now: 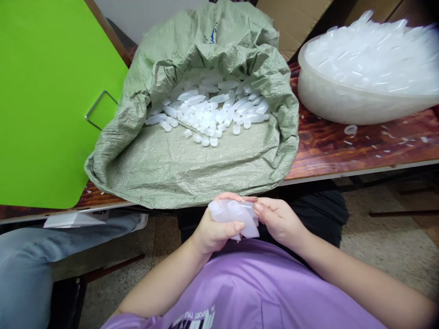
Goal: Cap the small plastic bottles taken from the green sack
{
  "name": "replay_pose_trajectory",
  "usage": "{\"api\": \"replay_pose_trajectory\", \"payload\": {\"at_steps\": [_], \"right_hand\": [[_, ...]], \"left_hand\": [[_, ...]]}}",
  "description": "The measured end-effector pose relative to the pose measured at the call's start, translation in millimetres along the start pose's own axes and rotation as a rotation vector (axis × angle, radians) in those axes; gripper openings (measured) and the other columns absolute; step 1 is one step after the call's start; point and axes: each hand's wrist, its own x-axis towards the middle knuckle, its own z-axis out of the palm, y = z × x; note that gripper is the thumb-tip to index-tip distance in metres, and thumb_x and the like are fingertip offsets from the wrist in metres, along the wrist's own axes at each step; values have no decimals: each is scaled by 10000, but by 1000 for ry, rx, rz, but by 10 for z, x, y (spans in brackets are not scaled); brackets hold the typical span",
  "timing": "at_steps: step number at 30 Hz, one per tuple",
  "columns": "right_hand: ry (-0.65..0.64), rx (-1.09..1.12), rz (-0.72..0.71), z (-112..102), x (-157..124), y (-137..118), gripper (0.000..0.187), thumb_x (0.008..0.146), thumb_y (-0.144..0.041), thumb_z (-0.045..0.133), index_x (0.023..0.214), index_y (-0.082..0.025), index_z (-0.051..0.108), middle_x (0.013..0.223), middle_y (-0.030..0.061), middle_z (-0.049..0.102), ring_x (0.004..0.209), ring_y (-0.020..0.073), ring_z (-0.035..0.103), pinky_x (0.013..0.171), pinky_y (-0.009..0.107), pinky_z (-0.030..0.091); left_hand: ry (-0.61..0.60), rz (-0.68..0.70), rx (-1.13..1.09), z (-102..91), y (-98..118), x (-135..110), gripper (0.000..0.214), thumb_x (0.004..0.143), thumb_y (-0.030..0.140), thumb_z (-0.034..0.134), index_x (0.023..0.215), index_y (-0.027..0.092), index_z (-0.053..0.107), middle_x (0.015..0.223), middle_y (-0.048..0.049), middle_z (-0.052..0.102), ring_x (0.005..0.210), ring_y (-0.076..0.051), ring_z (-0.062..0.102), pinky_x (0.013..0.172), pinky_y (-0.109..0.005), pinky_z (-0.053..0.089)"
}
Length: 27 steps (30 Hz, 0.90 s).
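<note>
A wood-grain table (343, 151) runs across the upper view. A bright green board (41, 91) covers its left end. In the middle a grey-green woven sack (171, 169) lies open with its mouth rolled back, and small cloudy-white plastic tubes (212, 109) are heaped inside. At the right stands a pale basin (343, 107), piled high with more of the same. Another person's leg (20, 256) in jeans shows at the lower left.

Below the table edge, over the lap and just in front of the sack, both hands meet around a bunch (236, 214) of these tubes. The left hand (211, 233) is curled under and around the bunch, thumb pressed across its front. The right hand (281, 219) pinches the bunch's right side with its fingers (259, 206) bent in.

The bunch sits off the table, so anything that slips would likely drop to the lap or floor. It seems wise to keep the left hand cupped as a cradle, let the right fingers handle one tube at a time, and press lightly, since thin plastic may dent. A small white ring (350, 129) lies on the table by the basin.
</note>
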Motion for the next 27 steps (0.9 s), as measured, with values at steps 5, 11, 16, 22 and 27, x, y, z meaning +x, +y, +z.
{"api": "replay_pose_trajectory", "payload": {"at_steps": [5, 11, 16, 22, 27], "right_hand": [[15, -228, 27, -63, -21, -48, 434, 891, -534, 369, 685, -163, 462, 691, 23, 551, 626, 120, 497, 580, 240, 394], [36, -777, -165, -335, -91, -445, 425, 920, -513, 272, 866, -185, 538, 739, 26, 567, 652, 138, 518, 577, 252, 369], [294, -1220, -206, -474, 525, -851, 228, 872, -352, 429, 845, -175, 570, 813, 69, 603, 732, 193, 555, 619, 288, 376], [239, -1542, -123, -550, 1606, -798, 397, 823, -312, 475, 1179, -137, 497, 1103, 175, 561, 931, 299, 567, 713, 363, 421], [158, -1582, -32, -496, 1691, -759, 348, 770, -251, 491, 1082, -105, 538, 959, 175, 616, 813, 283, 586, 644, 342, 411]], "left_hand": [[8, -47, -41, -59, 14, -14, 423, 625, 110, 711, 997, 188, 523, 1094, -79, 623, 804, -228, 659, 521, -216, 519], [-146, -142, -178, -152, 9, -85, 462, 680, 160, 665, 1077, 211, 434, 1126, -146, 596, 771, -264, 666, 399, -188, 479], [-194, -130, -303, -149, -21, -116, 442, 701, 183, 633, 1090, 242, 431, 1151, -155, 565, 802, -265, 658, 410, -175, 468], [-73, -91, -382, -149, 18, -160, 474, 679, 243, 643, 1115, 256, 458, 1078, -87, 570, 782, -244, 648, 448, -200, 484], [-7, -54, -390, -190, 77, -220, 506, 665, 263, 655, 1135, 251, 466, 1089, -87, 564, 773, -248, 644, 454, -206, 458]]}}
